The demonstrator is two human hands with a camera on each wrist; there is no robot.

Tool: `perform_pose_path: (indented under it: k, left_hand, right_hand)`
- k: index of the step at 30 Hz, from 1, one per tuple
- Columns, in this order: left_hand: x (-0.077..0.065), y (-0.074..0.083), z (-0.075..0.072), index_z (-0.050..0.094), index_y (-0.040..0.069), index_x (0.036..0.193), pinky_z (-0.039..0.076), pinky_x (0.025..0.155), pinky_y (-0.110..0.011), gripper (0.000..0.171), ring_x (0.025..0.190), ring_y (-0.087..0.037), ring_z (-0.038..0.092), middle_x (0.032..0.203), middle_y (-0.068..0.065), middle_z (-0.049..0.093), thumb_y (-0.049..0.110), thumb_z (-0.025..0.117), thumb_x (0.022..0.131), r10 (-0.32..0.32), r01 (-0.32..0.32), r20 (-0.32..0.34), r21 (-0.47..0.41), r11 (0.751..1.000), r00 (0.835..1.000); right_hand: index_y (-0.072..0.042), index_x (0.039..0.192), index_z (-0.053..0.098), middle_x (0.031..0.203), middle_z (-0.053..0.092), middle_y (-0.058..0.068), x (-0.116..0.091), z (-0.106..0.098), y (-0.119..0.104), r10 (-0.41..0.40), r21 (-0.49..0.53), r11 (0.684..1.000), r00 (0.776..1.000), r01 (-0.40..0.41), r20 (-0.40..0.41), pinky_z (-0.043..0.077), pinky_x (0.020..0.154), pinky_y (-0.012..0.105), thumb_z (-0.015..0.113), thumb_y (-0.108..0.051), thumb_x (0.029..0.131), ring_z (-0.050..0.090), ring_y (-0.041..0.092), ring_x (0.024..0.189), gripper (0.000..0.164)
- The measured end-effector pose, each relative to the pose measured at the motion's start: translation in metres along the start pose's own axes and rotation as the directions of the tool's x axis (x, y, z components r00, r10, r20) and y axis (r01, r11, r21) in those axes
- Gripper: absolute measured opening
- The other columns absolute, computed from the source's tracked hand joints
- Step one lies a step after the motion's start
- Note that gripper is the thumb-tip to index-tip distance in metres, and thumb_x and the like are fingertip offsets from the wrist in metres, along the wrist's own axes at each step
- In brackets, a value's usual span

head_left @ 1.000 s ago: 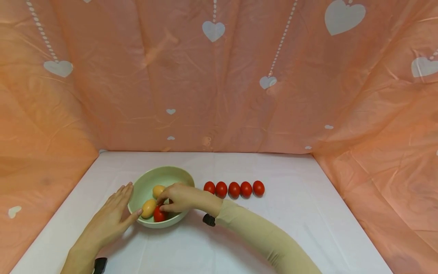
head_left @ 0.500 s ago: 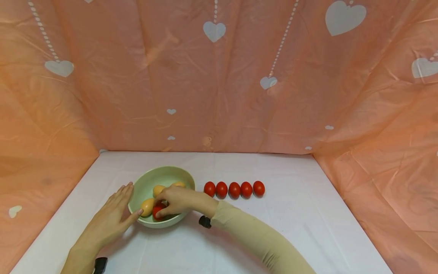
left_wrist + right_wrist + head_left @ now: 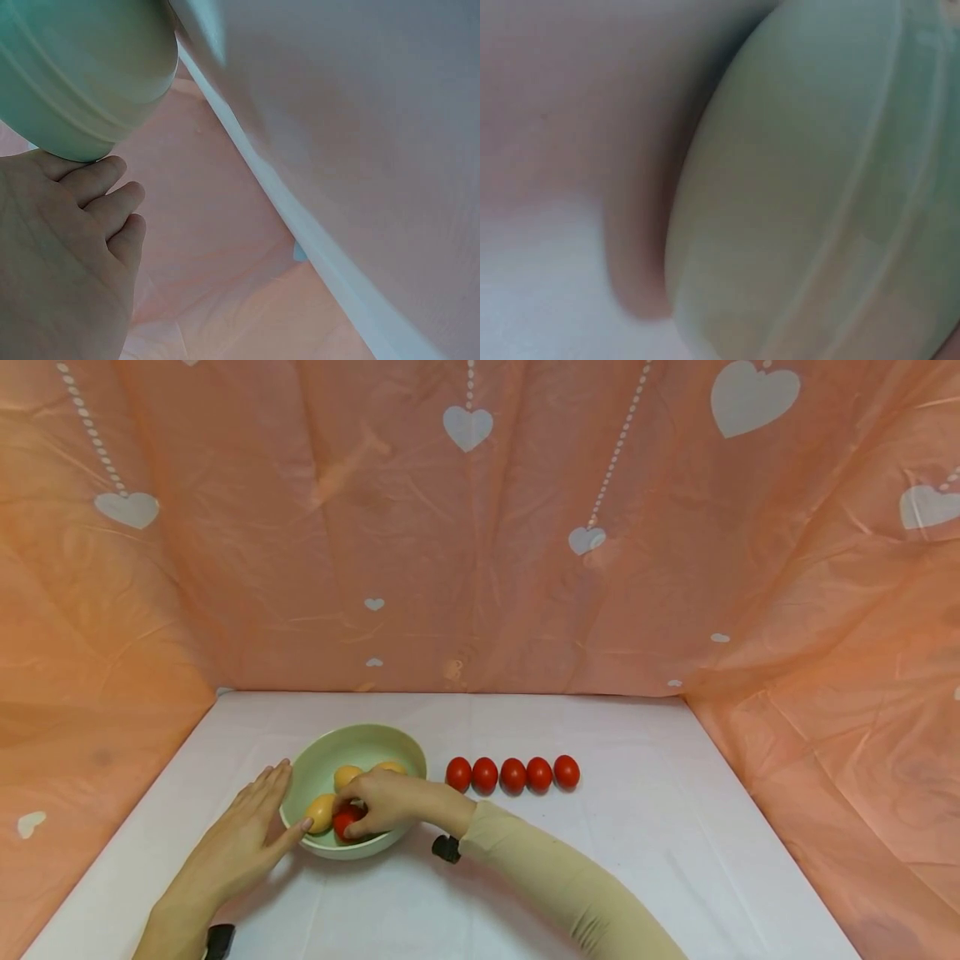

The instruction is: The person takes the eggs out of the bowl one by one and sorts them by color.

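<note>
A light green bowl [image 3: 360, 739] stands on the left half of the table. My left hand [image 3: 238, 847] rests against its left side, fingers straight and thumb at the rim; the left wrist view shows those fingertips touching the bowl's outer wall [image 3: 97, 67]. My right hand [image 3: 382, 799] reaches inside, thumb and fingers pinching a small red tomato [image 3: 347, 823] low in the bowl. Beside it lies a small yellow tomato [image 3: 320, 812]. Two more yellow tomatoes [image 3: 345, 776] show behind the right hand. In the right wrist view the bowl's outside [image 3: 780, 180] hides that hand's hold.
Several red tomatoes [image 3: 513, 776] form a row on the white table [image 3: 637, 827], just right of the bowl. Orange sheets with pale hearts [image 3: 480, 568] stand along the back and both sides. The right forearm in a beige sleeve [image 3: 555, 881] crosses the front of the table.
My right hand has shifted slightly left with the red tomato, and the nearest yellow tomato has moved a little left. Another yellow one now shows behind the hand. My left hand stays put.
</note>
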State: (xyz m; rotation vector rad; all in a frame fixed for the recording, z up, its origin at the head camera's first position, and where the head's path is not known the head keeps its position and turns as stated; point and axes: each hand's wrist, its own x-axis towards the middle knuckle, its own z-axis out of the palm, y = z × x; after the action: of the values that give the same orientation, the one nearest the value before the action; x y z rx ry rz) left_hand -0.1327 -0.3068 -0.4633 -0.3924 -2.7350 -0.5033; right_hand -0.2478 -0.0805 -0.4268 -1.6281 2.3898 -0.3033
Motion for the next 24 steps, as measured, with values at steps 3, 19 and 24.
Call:
perform_pose_path:
  k: [3, 19, 24]
  left_hand:
    - [0.0, 0.0, 0.0, 0.03, -0.01, 0.158, -0.007, 0.125, -0.019, 0.086, 0.153, -0.045, 0.028, 0.162, -0.03, 0.034, 0.042, 0.067, 0.1, 0.0, 0.0, 0.003, -0.001, 1.0, 1.0]
    - [0.0, 0.001, 0.001, 0.031, -0.01, 0.158, -0.006, 0.127, -0.023, 0.086, 0.152, -0.046, 0.029, 0.162, -0.03, 0.034, 0.042, 0.067, 0.1, -0.013, 0.013, 0.013, -0.004, 1.0, 1.0]
    - [0.001, 0.0, 0.001, 0.03, -0.009, 0.158, -0.007, 0.125, -0.02, 0.086, 0.152, -0.046, 0.029, 0.162, -0.031, 0.035, 0.042, 0.067, 0.1, -0.009, 0.009, 0.005, -0.005, 1.0, 1.0]
  right_hand:
    - [-0.018, 0.123, 0.075, 0.094, 0.064, -0.014, -0.001, 0.001, 0.001, 0.006, 0.012, 1.0, 1.0, -0.006, -0.008, 0.041, 0.071, 0.007, 0.077, -0.029, 0.095, 0.053, -0.002, 0.08, 0.03]
    - [-0.012, 0.125, 0.073, 0.122, 0.072, 0.0, -0.02, -0.009, 0.006, -0.073, 0.081, 0.993, 0.98, 0.089, -0.186, 0.041, 0.088, 0.005, 0.078, -0.017, 0.091, 0.059, 0.002, 0.101, 0.035]
    - [-0.007, 0.128, 0.071, 0.131, 0.069, 0.006, -0.029, -0.011, 0.007, -0.067, 0.209, 0.969, 0.954, 0.132, -0.291, 0.049, 0.086, 0.006, 0.079, -0.006, 0.089, 0.063, 0.006, 0.112, 0.039]
